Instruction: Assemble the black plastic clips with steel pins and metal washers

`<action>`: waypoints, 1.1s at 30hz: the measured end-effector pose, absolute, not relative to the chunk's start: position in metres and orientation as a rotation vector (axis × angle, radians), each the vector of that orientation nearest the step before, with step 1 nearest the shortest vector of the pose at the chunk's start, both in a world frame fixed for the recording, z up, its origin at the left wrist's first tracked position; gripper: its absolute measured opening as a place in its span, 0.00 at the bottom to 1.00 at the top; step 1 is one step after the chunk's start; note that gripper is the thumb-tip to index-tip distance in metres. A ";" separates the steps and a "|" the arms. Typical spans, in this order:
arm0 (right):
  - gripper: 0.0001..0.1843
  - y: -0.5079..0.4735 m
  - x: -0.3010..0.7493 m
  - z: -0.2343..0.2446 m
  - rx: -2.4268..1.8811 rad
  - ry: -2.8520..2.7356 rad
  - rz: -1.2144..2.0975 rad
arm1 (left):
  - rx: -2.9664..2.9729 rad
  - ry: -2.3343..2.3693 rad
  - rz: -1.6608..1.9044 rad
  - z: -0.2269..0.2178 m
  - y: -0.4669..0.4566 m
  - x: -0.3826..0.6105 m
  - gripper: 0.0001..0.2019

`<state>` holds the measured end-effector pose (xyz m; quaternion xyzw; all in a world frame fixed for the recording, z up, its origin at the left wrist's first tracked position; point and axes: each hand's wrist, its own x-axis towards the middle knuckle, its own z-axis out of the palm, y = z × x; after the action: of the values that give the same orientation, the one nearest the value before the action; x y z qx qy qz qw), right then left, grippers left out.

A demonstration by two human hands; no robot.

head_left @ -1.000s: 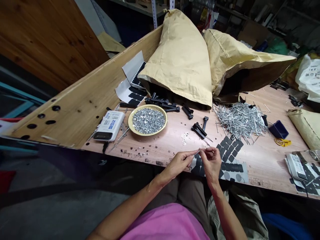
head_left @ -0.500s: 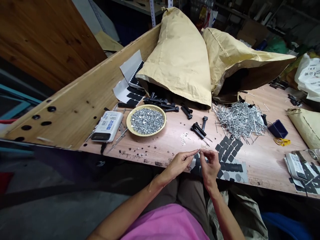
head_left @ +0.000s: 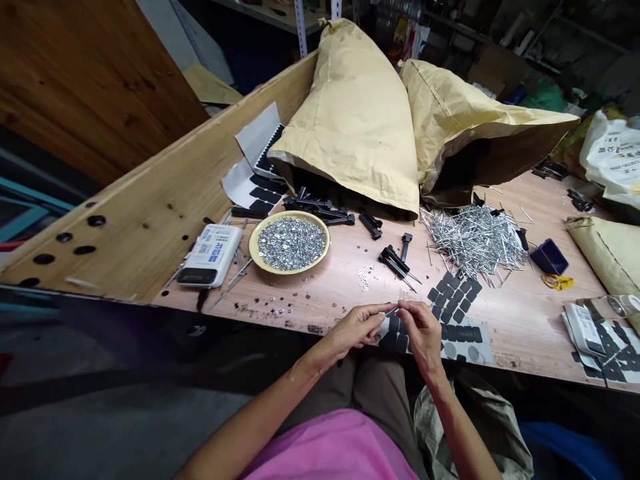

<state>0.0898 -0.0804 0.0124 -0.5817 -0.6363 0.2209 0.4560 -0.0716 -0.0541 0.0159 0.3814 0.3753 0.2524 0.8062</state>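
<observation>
My left hand (head_left: pixel 356 329) and my right hand (head_left: pixel 420 331) meet fingertip to fingertip at the table's near edge. Both pinch a thin metal pin (head_left: pixel 393 309) between them; any smaller part on it is too small to make out. Under the hands lies a grey sheet of black pads (head_left: pixel 457 313). A yellow dish of small silver washers (head_left: pixel 291 243) sits to the left, and a small cluster of loose washers (head_left: pixel 366 276) lies just beyond my hands. A pile of metal pins (head_left: pixel 473 238) is heaped at the right, with black plastic pieces (head_left: pixel 395 259) nearby.
Two large tan sacks (head_left: pixel 360 120) lie at the back of the wooden table (head_left: pixel 525 320). A white box (head_left: pixel 207 254) sits beside the dish, a blue tray (head_left: pixel 549 256) right of the pins, more pad sheets (head_left: pixel 600 340) far right. A wooden board (head_left: pixel 165 193) walls the left.
Both hands sank slightly toward the table's near edge while still pinching the pin; the view shifted a little.
</observation>
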 end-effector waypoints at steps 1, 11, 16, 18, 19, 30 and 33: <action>0.07 -0.080 0.092 0.013 -1.434 -1.541 0.624 | 0.812 0.801 0.521 0.016 -0.054 -0.073 0.31; 0.08 -0.069 0.110 0.032 -1.311 -1.831 0.775 | 0.865 0.764 0.448 0.008 -0.057 -0.078 0.28; 0.11 -0.071 0.112 0.045 -1.358 -1.962 0.791 | 1.068 0.760 0.587 0.005 -0.060 -0.075 0.22; 0.11 -0.071 0.114 0.049 -1.367 -2.010 0.796 | 1.207 0.807 0.639 0.005 -0.061 -0.073 0.18; 0.11 -0.071 0.114 0.051 -1.366 -2.038 0.804 | 1.286 0.835 0.661 0.004 -0.061 -0.073 0.16; 0.16 -0.077 0.114 0.054 -1.254 -2.438 0.460 | 1.666 0.857 0.759 0.000 -0.064 -0.074 0.13; 0.14 -0.078 0.112 0.047 -1.229 -2.531 0.221 | 1.733 0.877 0.807 -0.003 -0.066 -0.072 0.13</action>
<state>0.1125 -0.0780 0.0474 -0.4300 -0.8854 0.0773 0.1590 -0.0724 -0.0657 -0.0030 0.7153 0.3619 0.3330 0.4964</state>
